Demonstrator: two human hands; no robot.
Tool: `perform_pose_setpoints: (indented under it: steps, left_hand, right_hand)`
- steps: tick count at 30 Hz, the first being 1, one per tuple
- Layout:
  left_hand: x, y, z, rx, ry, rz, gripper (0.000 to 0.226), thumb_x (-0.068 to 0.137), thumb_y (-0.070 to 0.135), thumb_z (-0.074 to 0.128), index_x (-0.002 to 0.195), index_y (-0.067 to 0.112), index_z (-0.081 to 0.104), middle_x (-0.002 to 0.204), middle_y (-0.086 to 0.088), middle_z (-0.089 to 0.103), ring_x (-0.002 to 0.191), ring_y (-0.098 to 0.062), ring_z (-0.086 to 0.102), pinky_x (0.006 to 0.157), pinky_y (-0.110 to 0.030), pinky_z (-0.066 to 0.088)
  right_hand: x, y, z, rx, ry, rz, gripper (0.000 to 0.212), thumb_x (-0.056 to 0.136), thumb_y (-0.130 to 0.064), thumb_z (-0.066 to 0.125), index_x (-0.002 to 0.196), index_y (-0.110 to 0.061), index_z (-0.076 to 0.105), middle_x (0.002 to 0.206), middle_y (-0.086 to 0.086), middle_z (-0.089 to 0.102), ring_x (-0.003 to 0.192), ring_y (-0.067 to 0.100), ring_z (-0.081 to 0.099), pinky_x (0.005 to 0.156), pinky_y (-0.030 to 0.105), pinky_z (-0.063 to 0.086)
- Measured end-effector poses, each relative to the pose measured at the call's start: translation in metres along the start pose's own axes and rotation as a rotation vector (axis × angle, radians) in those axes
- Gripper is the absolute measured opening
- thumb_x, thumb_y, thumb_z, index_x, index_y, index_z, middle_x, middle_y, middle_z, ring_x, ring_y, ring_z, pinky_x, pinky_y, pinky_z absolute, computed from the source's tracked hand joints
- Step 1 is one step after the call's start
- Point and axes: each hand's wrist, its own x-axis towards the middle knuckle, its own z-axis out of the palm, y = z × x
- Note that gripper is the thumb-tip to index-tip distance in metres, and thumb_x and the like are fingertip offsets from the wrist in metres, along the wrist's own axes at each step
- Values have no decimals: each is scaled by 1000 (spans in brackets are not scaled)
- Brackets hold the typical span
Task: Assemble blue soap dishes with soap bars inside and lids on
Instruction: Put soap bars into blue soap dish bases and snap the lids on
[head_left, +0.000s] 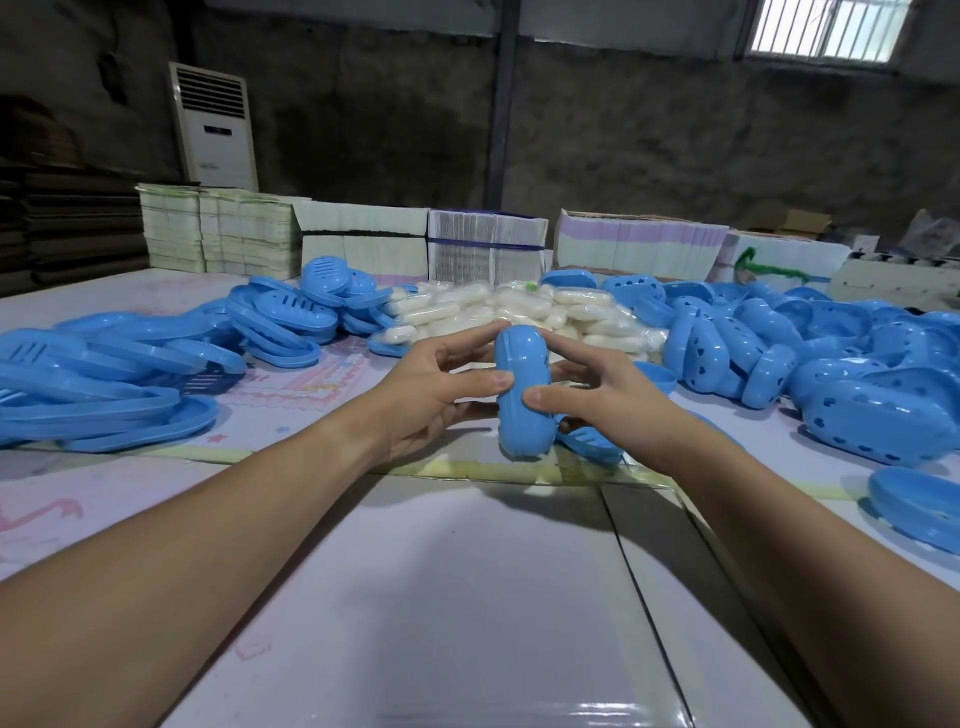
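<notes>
Both hands hold one closed blue soap dish (521, 395) up on its end, just above the surface (441, 571). The left hand (431, 395) has its grip on the left side, thumb on the front and fingers up near the top. The right hand (613, 400) has its grip on the right side the same way. A heap of wrapped white soap bars (498, 312) lies behind the dish. Flat blue lids (130, 374) are piled on the left. Blue dish bottoms with holes (810, 358) are piled on the right.
</notes>
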Motion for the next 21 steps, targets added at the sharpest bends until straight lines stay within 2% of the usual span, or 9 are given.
perform_pose_setpoints:
  steps: [2, 5, 9, 12, 14, 16, 19, 21]
  left_hand:
    - [1, 2, 0, -22, 8, 14, 61, 74, 4, 72, 133, 15, 61, 133, -12, 65, 115, -27, 68, 87, -38, 60]
    - [2, 2, 3, -78, 30, 12, 67, 76, 6, 70, 141, 12, 55, 133, -11, 67, 118, -27, 67, 93, -42, 59]
    - [2, -1, 5, -87, 62, -22, 66, 78, 9, 70, 142, 13, 54, 130, -11, 68, 117, -29, 67, 90, -43, 60]
    - [2, -1, 5, -124, 88, -59, 65, 78, 10, 71, 140, 15, 55, 128, -14, 69, 116, -31, 68, 83, -42, 61]
    - [3, -1, 4, -132, 101, -72, 62, 77, 12, 72, 137, 16, 58, 127, -15, 69, 114, -31, 69, 80, -41, 61]
    - [3, 0, 6, -127, 133, -68, 57, 77, 14, 73, 133, 17, 61, 126, -13, 70, 106, -27, 72, 76, -39, 61]
    - [4, 0, 10, -102, 174, -61, 52, 86, 19, 69, 136, 16, 59, 124, -9, 72, 103, -24, 72, 74, -37, 61]
    - [5, -2, 15, -84, 206, -64, 41, 95, 19, 64, 136, 18, 60, 124, -6, 72, 106, -26, 71, 76, -37, 61]
  right_hand:
    - [0, -1, 3, -3, 23, -7, 61, 85, -22, 74, 138, -42, 51, 101, -13, 71, 100, 2, 65, 74, 19, 53]
    - [0, -2, 6, 22, 64, 12, 66, 85, -29, 73, 144, -39, 44, 103, -4, 67, 96, 8, 67, 77, 28, 59]
    - [0, -2, 11, 62, 66, 56, 63, 87, -30, 71, 144, -37, 44, 104, 6, 68, 84, 8, 71, 63, 19, 54]
    - [2, -1, 10, 84, 56, 80, 50, 87, -32, 71, 134, -41, 53, 89, 4, 71, 80, 18, 70, 66, 29, 58]
    - [3, 0, 9, 133, 41, 114, 36, 88, -34, 71, 119, -45, 58, 90, 6, 74, 78, 28, 67, 73, 41, 58]
    - [3, 0, 9, 192, 19, 162, 33, 89, -34, 70, 120, -41, 59, 100, 11, 74, 74, 29, 67, 71, 39, 58]
    - [3, -2, 12, 240, 57, 186, 39, 90, -33, 69, 127, -33, 57, 99, 11, 75, 65, 21, 69, 60, 28, 56]
    - [3, -3, 14, 249, 89, 194, 43, 90, -34, 69, 130, -31, 56, 101, 12, 74, 68, 24, 69, 64, 32, 59]
